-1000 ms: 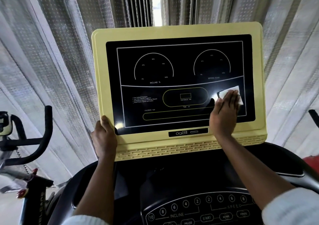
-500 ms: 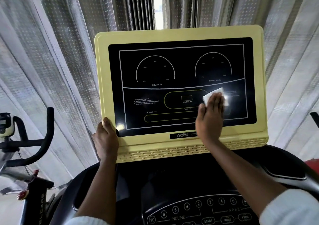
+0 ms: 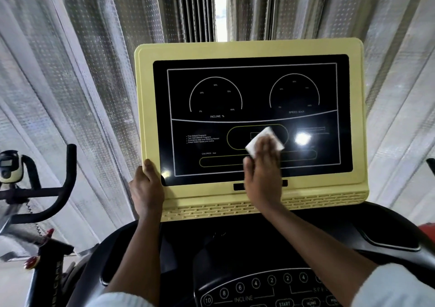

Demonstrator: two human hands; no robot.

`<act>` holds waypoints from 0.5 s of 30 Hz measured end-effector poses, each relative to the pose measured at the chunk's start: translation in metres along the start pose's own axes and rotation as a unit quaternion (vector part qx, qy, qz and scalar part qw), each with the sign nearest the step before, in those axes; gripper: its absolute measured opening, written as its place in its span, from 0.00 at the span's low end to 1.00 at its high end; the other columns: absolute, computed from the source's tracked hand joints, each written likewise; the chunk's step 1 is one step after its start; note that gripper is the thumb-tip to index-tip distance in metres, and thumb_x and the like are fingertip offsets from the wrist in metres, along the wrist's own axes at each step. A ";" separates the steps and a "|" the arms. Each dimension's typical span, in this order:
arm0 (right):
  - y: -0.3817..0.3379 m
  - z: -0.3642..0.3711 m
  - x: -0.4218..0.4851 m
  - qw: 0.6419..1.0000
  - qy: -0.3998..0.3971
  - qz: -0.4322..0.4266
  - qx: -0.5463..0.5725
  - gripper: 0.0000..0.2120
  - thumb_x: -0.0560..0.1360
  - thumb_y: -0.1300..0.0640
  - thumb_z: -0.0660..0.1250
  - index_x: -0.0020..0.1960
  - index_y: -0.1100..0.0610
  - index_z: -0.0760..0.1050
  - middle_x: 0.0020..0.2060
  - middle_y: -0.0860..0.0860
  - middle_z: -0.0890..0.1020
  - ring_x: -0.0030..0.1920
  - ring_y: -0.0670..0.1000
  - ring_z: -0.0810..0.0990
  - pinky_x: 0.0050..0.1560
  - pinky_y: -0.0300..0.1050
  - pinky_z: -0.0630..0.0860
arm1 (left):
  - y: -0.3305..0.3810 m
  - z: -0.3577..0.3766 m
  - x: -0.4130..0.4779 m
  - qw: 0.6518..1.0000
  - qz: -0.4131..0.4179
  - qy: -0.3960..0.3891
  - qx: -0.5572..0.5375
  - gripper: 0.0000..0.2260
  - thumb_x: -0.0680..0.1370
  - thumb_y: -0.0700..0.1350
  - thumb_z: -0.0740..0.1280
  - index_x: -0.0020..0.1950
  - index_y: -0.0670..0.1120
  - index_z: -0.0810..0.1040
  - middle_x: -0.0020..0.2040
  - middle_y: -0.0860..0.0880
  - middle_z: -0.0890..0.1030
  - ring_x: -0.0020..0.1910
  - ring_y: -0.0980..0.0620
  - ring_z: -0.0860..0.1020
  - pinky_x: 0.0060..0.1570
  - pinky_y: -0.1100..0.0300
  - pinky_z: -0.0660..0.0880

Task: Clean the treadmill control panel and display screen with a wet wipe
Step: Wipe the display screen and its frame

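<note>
The treadmill's black display screen [image 3: 254, 94] sits in a pale yellow frame [image 3: 247, 47] straight ahead. My right hand [image 3: 262, 177] presses a folded white wet wipe [image 3: 263, 139] flat against the lower middle of the screen, fingers covering the wipe's lower half. My left hand [image 3: 147, 189] grips the frame's lower left corner, thumb resting on the front edge. Below, the black control panel [image 3: 270, 288] shows round numbered incline and speed buttons.
An exercise bike with black handlebars [image 3: 58, 189] and a small console [image 3: 10, 165] stands at the left. Grey patterned curtains [image 3: 82, 94] hang behind the display. The treadmill's black side rail [image 3: 388, 240] curves along the right.
My right hand has slid the wipe leftward across the lower screen, from the right side toward the middle. My left hand has kept its hold on the frame corner.
</note>
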State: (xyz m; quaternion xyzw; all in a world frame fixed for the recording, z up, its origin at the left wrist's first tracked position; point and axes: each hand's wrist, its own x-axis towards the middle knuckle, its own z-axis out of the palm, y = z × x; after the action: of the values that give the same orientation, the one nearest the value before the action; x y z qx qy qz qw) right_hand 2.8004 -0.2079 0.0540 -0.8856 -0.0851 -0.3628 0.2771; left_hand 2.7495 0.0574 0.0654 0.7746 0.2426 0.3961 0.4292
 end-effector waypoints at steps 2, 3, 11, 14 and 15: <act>-0.008 0.005 -0.026 0.993 -0.059 -0.106 -0.012 0.30 0.86 0.47 0.53 0.82 0.59 0.48 0.82 0.55 0.51 0.82 0.52 0.45 0.81 0.54 0.51 | 0.000 -0.001 -0.001 1.000 0.002 -0.002 0.002 0.26 0.85 0.56 0.50 0.49 0.37 0.76 0.36 0.45 0.71 0.36 0.44 0.67 0.36 0.52 0.60; -0.006 0.005 -0.027 0.988 -0.070 -0.133 -0.019 0.30 0.86 0.48 0.53 0.82 0.59 0.49 0.82 0.54 0.51 0.82 0.51 0.45 0.81 0.54 0.51 | 0.000 -0.002 -0.001 1.000 0.004 -0.003 0.003 0.26 0.85 0.56 0.50 0.49 0.38 0.76 0.36 0.45 0.71 0.36 0.44 0.67 0.36 0.52 0.60; -0.016 0.006 0.016 0.999 0.021 0.028 0.005 0.30 0.86 0.46 0.49 0.82 0.58 0.48 0.82 0.55 0.52 0.82 0.52 0.46 0.81 0.55 0.51 | -0.006 0.001 0.003 1.000 0.021 0.001 0.003 0.27 0.85 0.58 0.49 0.48 0.37 0.76 0.41 0.34 0.78 0.37 0.40 0.71 0.35 0.49 0.63; -0.026 0.012 -0.019 0.991 -0.051 -0.120 -0.004 0.30 0.85 0.49 0.55 0.82 0.60 0.50 0.82 0.55 0.52 0.82 0.52 0.46 0.81 0.53 0.49 | -0.006 0.002 0.003 1.000 0.025 -0.002 0.006 0.26 0.85 0.57 0.49 0.48 0.37 0.76 0.42 0.32 0.78 0.37 0.40 0.70 0.36 0.50 0.62; -0.023 0.012 -0.023 0.986 -0.069 -0.154 -0.012 0.30 0.85 0.50 0.55 0.82 0.60 0.51 0.82 0.55 0.52 0.82 0.52 0.46 0.81 0.53 0.49 | -0.006 0.002 0.003 1.000 0.028 0.001 0.009 0.26 0.85 0.57 0.49 0.48 0.37 0.76 0.43 0.32 0.78 0.38 0.38 0.72 0.35 0.49 0.62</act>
State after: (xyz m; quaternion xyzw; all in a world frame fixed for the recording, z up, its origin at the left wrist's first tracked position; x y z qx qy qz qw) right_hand 2.7830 -0.1811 0.0408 -0.8883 -0.2347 -0.3398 0.2009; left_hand 2.7525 0.0621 0.0607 0.7844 0.2250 0.4062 0.4112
